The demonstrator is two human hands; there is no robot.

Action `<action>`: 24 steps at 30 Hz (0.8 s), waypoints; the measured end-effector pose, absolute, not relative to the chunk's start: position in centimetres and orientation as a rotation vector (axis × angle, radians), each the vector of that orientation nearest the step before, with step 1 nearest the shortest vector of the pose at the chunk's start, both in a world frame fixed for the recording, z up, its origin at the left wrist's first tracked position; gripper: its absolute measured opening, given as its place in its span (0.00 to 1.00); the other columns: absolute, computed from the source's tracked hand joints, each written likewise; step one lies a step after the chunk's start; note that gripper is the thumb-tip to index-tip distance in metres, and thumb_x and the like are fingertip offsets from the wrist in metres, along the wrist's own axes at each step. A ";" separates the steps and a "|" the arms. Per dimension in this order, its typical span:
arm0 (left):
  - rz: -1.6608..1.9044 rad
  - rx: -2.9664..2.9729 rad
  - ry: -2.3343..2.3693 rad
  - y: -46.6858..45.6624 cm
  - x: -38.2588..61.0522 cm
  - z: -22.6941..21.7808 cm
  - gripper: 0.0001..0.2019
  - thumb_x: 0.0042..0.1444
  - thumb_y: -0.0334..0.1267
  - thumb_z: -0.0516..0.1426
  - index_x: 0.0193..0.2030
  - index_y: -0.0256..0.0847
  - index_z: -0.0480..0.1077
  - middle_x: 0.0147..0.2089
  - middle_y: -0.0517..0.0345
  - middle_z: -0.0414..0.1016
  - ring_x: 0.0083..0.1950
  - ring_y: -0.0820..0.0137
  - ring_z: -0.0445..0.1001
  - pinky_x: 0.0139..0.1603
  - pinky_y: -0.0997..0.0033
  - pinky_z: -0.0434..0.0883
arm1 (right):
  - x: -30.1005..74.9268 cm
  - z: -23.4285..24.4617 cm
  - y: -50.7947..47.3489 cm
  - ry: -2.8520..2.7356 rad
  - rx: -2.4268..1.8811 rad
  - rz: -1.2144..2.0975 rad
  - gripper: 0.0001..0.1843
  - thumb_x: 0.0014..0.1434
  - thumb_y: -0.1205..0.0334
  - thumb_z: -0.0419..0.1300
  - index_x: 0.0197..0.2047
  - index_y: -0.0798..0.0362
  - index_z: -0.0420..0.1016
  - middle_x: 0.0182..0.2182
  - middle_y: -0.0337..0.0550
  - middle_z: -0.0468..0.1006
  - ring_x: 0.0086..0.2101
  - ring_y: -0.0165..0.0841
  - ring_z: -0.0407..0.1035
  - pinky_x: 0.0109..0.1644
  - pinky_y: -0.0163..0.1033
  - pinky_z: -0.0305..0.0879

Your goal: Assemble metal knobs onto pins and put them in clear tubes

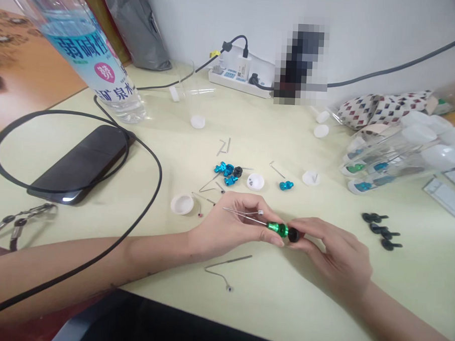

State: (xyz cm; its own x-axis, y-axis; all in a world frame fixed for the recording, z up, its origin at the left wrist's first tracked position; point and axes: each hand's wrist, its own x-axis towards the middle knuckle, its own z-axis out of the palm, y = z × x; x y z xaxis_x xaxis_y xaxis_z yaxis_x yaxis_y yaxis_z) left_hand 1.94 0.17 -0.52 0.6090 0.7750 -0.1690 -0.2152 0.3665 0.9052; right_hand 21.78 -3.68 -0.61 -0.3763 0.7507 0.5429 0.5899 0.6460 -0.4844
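Observation:
My left hand (234, 223) is closed around a green metal fitting (276, 227), from which a thin metal rod points left across the palm. A second thin wire with a small end piece (261, 212) lies along the same hand. At the fitting's right end sits a black knob (293, 234), pinched by the fingertips of my right hand (335, 255). Below my left hand a bent wire (227, 263) rests on the table. Beyond the hands are blue metal fittings (223, 169), another blue fitting (286, 185) and a white cap (255, 181) holding tiny parts.
Black screws (386, 231) lie at right, near clear tubes with white caps (445, 156). A phone (82, 161) and looping black cable (158, 160) are at left, before a water bottle (85, 58). A power strip (239, 83) stands by the wall. Upright nearby is a clear tube (199, 101).

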 end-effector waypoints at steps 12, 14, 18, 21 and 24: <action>0.687 0.995 0.632 0.2 1.9 -0.6 0.09 0.42 0.29 0.67 0.32 0.36 0.75 0.33 0.59 0.79 0.37 0.74 0.77 0.41 0.78 0.75 | 21.8 -0.6 -3.7 -2.119 -1.054 0.297 0.08 0.62 0.60 0.55 0.41 0.53 0.73 0.27 0.41 0.79 0.27 0.29 0.74 0.31 0.32 0.72; 0.687 0.995 0.633 0.2 1.9 -0.6 0.09 0.42 0.29 0.67 0.32 0.36 0.75 0.33 0.59 0.79 0.37 0.74 0.77 0.41 0.78 0.75 | 21.9 -0.7 -3.7 -2.119 -1.054 0.315 0.08 0.62 0.61 0.55 0.41 0.53 0.73 0.27 0.41 0.79 0.27 0.29 0.74 0.31 0.31 0.72; 0.688 1.002 0.633 0.2 1.9 -0.6 0.09 0.42 0.29 0.67 0.33 0.36 0.75 0.34 0.59 0.79 0.37 0.74 0.77 0.40 0.78 0.75 | 22.1 -0.8 -3.8 -2.122 -1.033 0.339 0.07 0.62 0.63 0.55 0.41 0.55 0.72 0.28 0.41 0.78 0.27 0.28 0.73 0.30 0.30 0.70; 0.689 1.004 0.630 0.2 1.9 -0.6 0.09 0.42 0.28 0.67 0.33 0.35 0.75 0.34 0.59 0.79 0.37 0.74 0.77 0.40 0.78 0.75 | 22.1 -0.9 -3.8 -2.124 -1.041 0.353 0.07 0.62 0.64 0.55 0.41 0.55 0.72 0.28 0.41 0.78 0.27 0.27 0.72 0.30 0.30 0.70; 0.691 1.004 0.629 0.2 1.9 -0.6 0.09 0.42 0.28 0.67 0.32 0.35 0.75 0.34 0.59 0.79 0.37 0.74 0.77 0.40 0.79 0.75 | 22.1 -1.0 -3.8 -2.119 -1.037 0.360 0.07 0.62 0.64 0.55 0.41 0.55 0.72 0.28 0.41 0.78 0.27 0.27 0.72 0.30 0.29 0.69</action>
State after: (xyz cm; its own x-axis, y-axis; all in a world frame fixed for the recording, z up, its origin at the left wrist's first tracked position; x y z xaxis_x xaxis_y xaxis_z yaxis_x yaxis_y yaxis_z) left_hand 1.89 0.19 -0.56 0.6277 0.7632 -0.1534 -0.2250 0.3665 0.9028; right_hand 22.09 -3.83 -0.96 -0.4019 0.7703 0.4950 0.5636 0.6342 -0.5293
